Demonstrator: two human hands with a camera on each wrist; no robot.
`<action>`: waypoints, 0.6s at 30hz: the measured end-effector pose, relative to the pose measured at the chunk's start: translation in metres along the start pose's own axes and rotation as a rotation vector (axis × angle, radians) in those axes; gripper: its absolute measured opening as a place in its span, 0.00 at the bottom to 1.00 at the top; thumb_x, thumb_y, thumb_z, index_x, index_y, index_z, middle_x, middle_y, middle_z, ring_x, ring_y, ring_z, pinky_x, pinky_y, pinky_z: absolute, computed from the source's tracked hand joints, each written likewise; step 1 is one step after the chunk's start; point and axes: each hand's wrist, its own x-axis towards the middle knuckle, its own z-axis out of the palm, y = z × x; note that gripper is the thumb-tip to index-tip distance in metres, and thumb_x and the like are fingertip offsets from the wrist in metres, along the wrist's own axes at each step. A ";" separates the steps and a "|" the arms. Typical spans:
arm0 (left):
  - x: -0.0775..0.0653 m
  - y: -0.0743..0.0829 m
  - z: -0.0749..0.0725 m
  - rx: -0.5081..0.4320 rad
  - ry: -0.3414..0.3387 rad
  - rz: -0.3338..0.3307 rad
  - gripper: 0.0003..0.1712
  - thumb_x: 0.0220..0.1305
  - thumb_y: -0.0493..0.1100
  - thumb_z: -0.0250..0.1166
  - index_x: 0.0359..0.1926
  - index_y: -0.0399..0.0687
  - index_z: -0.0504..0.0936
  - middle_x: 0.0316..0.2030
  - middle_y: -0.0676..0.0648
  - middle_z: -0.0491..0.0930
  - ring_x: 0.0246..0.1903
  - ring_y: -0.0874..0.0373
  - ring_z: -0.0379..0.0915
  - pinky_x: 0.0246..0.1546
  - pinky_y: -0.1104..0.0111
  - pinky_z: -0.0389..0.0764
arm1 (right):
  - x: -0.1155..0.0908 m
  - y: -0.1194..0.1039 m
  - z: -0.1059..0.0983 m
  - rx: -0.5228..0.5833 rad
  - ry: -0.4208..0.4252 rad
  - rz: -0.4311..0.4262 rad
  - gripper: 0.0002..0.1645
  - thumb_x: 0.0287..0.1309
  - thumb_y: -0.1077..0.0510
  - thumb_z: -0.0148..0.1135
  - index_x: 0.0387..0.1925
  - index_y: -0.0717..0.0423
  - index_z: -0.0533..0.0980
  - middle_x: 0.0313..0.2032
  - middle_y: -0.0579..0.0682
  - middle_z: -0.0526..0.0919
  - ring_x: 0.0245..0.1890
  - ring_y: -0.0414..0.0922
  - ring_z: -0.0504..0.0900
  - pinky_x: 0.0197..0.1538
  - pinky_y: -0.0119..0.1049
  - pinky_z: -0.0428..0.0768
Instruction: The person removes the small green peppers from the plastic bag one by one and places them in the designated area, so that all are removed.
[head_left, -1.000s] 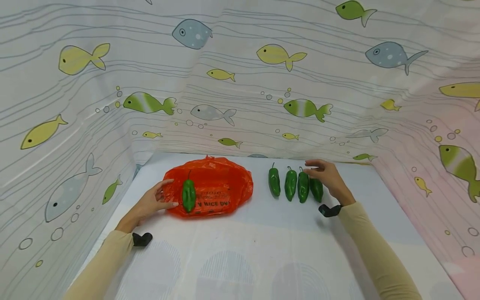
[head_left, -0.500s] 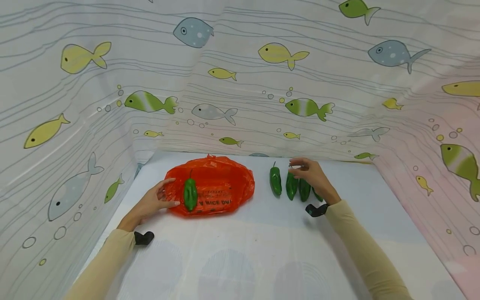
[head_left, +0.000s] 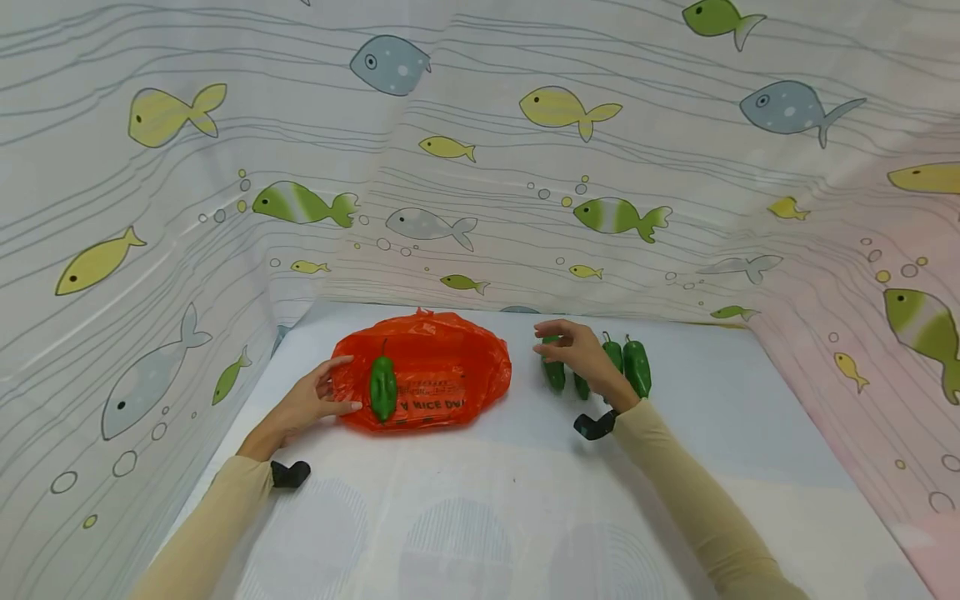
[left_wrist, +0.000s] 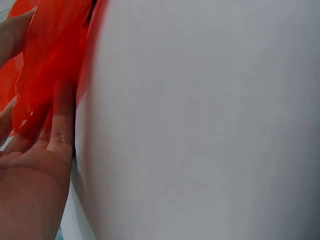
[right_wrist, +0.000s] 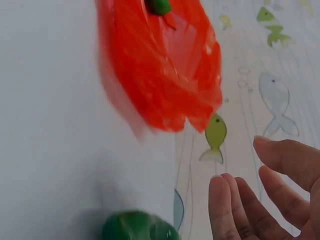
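Note:
A red plastic bag (head_left: 442,367) with black lettering lies open-mouthed on the left. One green chili pepper (head_left: 382,392) rests on it, its stem pointing away. My left hand (head_left: 303,404) is at the bag's left rim with fingers spread; in the left wrist view straight fingers (left_wrist: 62,117) press against the red plastic. Several green peppers (head_left: 637,367) stand in a row to the right. Over the leftmost pepper (head_left: 555,375) hovers my right hand (head_left: 581,346), holding nothing, thumb apart from the fingers. It partly hides the pepper (head_left: 581,387) beside that one.
Both hands work on a white table (head_left: 450,479) with pale round patterns. Behind and beside it hangs a white sheet (head_left: 495,175) printed with fish. A dark green top of one pepper (right_wrist: 140,227) shows low in the right wrist view.
My right hand has moved left along the row, from the rightmost pepper to the leftmost, uncovering those on the right. My left hand and the bag have stayed in place.

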 end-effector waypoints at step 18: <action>-0.002 0.004 0.002 -0.024 -0.007 -0.003 0.54 0.60 0.40 0.77 0.79 0.47 0.56 0.77 0.33 0.51 0.74 0.32 0.51 0.72 0.40 0.54 | 0.017 -0.020 0.067 -0.038 -0.118 -0.035 0.28 0.64 0.55 0.72 0.63 0.60 0.78 0.58 0.59 0.81 0.47 0.50 0.83 0.53 0.50 0.84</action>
